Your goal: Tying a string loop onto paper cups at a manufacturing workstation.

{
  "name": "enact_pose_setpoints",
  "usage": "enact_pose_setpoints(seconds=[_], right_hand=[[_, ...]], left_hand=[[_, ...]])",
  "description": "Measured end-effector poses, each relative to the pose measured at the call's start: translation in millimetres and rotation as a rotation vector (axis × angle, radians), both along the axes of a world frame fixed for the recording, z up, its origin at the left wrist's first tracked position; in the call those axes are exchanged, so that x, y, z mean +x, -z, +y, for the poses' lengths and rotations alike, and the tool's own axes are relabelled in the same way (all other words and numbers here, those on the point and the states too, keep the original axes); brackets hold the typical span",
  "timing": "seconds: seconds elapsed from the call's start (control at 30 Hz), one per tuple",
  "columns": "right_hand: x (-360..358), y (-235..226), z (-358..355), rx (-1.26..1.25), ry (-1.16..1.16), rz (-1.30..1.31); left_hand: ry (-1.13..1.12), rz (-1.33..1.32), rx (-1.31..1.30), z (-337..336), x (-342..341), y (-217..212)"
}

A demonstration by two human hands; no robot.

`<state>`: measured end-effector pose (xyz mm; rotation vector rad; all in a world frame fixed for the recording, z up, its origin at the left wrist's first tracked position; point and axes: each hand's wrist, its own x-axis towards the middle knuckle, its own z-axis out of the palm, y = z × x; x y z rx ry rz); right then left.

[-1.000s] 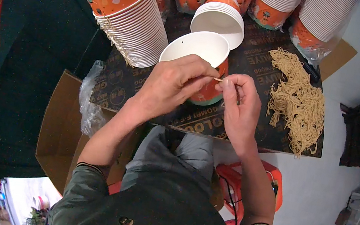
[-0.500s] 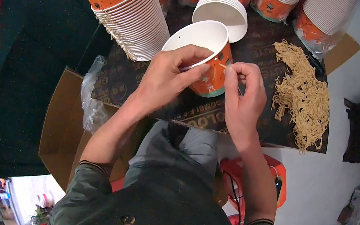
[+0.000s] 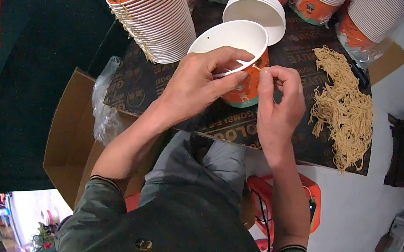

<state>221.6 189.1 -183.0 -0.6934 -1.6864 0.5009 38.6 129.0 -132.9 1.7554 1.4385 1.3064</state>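
Observation:
A white-lined orange paper bucket [image 3: 229, 35] is tilted on the dark board, its mouth toward me. My left hand [image 3: 196, 79] grips its near rim, fingers inside and thumb on the outer wall. A small hole shows in the bucket's far left wall. Against the outer wall just below the rim, my right hand [image 3: 282, 99] pinches the pale tip of a cord [image 3: 256, 68] between thumb and forefinger. Whether that tip sits in a hole cannot be made out. To the right lies a tangled heap of beige cords [image 3: 345, 118].
A tall stack of upside-down buckets [image 3: 155, 19] with cords along its rims stands at left. Another bucket [image 3: 258, 13] lies on its side behind mine. Bagged bucket stacks [image 3: 316, 3] line the back. A cardboard box [image 3: 69, 136] and clear plastic [image 3: 104, 104] are at lower left.
Both hands and the bucket sit slightly farther right and up in the picture; the surroundings have shifted a little too. The cord tip remains pinched at the bucket's wall, nearer the rim.

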Motion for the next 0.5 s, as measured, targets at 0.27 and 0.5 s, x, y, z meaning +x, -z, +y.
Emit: enact_pose_setpoints(seconds=[0.27,0.5], right_hand=[[-0.5,1.4,3.4,0.056,0.016,-0.032],[2.7,6.0,4.7,0.088,0.038,-0.076]], left_hand=[[0.001,-0.017,-0.023,1.8,3.5,0.6],[0.072,-0.033,-0.168,-2.8,8.7,-13.3]])
